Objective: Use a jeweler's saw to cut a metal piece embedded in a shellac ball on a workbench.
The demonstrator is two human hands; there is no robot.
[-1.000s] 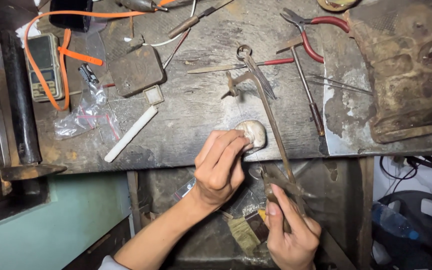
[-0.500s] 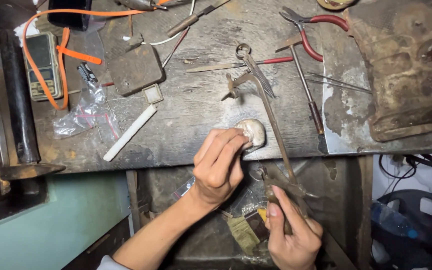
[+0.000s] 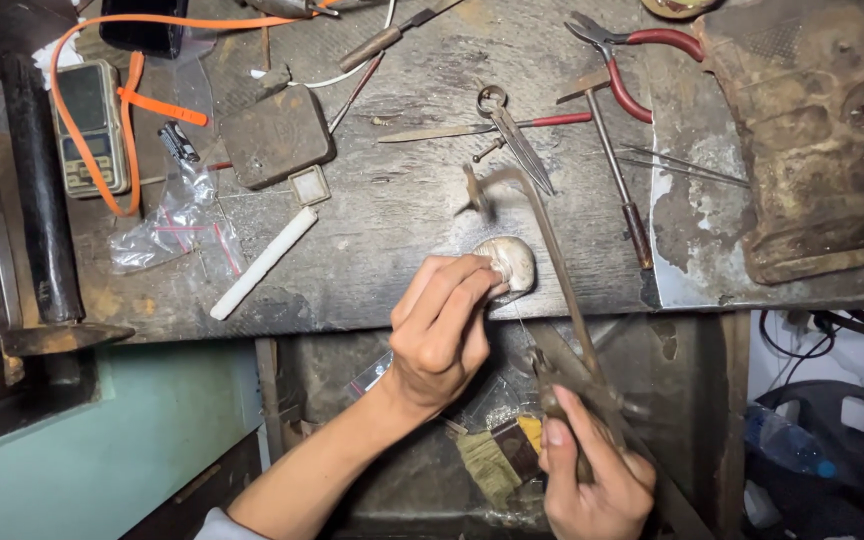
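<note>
Hardly anything has shifted since the earlier frames: both hands sit where they were, and only the saw's frame looks to have slid a touch along its line.

Just below the middle of the frame, the left hand (image 3: pixel 442 335) has its fingers curled together and pressed down on a small pale rounded piece (image 3: pixel 508 262) that rests at the front edge of the worn wooden bench (image 3: pixel 402 210). The fingertips pinch against the left side of the piece; whether something smaller is held there cannot be told. Lower right, the right hand (image 3: pixel 592 475) is wrapped tight around the handle of a thin metal saw (image 3: pixel 552 250). Its frame runs up and to the left from that hand, passes just to the right of the pale piece, and curves over above it.

Higher on the bench, red-handled pliers (image 3: pixel 637 60) lie at the upper right, with a small hammer (image 3: pixel 617 160) just below them and a pair of dividers (image 3: pixel 512 135) near the top centre. A white stick (image 3: pixel 264 262) lies slanted at centre left, beside a dark flat block (image 3: pixel 277 135) and a crumpled clear bag (image 3: pixel 167 225). A small pocket scale (image 3: pixel 92 125) sits at the upper left, looped by an orange cord (image 3: pixel 132 100). A dark upright bar (image 3: pixel 42 200) stands along the left edge.
</note>
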